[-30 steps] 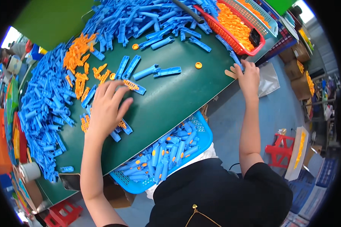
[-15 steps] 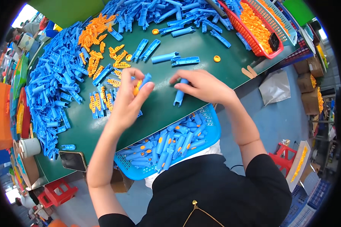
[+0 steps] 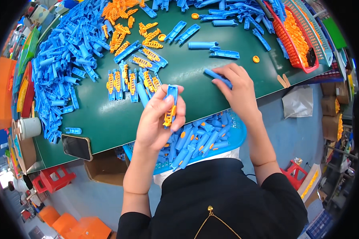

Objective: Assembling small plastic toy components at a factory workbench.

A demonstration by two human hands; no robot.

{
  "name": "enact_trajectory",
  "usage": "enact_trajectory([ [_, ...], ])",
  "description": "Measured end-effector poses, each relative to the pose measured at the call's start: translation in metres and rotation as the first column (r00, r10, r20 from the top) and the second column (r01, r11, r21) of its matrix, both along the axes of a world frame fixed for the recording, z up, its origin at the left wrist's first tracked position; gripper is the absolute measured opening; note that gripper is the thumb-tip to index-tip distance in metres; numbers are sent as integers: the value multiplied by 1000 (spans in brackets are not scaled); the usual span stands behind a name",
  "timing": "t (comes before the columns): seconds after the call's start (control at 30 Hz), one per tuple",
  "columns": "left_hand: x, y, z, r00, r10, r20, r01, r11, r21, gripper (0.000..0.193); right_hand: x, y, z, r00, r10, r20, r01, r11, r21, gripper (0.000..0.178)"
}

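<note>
My left hand [image 3: 160,115] is closed round a blue half-shell with an orange ribbed insert [image 3: 170,113] in its lower part, the hollow side facing up. Between the thumb and fingers of my right hand [image 3: 237,85] is a second blue half-shell [image 3: 219,78], rounded side up, just above the table. To the left of my left hand, several blue shells with orange inserts [image 3: 117,84] lie in a row. Farther up the table are loose orange inserts [image 3: 149,34], open blue shells [image 3: 175,31] and a small round orange cap [image 3: 255,59].
A large heap of blue shells [image 3: 64,59] covers the table's left side. Under the front edge sits a blue basket [image 3: 240,135] of joined blue pieces with orange spots. A red basket [image 3: 297,59] of orange parts stands far right. A phone [image 3: 76,147] lies at the front left edge.
My left hand has turned over, showing the shell's hollow side and its insert. My right hand has moved away to the right with its shell. The whole view has shifted.
</note>
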State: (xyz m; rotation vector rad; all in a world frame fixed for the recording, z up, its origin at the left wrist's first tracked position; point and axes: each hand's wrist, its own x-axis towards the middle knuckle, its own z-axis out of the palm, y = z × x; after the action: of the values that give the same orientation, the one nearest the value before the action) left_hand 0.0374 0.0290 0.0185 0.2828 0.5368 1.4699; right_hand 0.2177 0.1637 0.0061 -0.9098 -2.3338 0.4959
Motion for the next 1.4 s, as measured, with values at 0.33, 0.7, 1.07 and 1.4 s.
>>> enact_trajectory([
  [0.33,28,1,-5,968,180,172,-177,984,-35,30,3,-9,-5,999,-36,-36,39,995,91,29],
  [0.7,34,-9,-4,907,345,-240,-354,935,4,40,-18,-54,15,808,28,-588,-391,772,-501,31],
  [1.07,31,-10,-2,859,345,-379,-367,930,17,40,-26,-59,12,817,64,-573,-439,714,-545,28],
  [1.4,33,-11,-3,838,341,-427,-367,930,23,42,-23,-62,14,805,19,-593,-457,658,-599,27],
])
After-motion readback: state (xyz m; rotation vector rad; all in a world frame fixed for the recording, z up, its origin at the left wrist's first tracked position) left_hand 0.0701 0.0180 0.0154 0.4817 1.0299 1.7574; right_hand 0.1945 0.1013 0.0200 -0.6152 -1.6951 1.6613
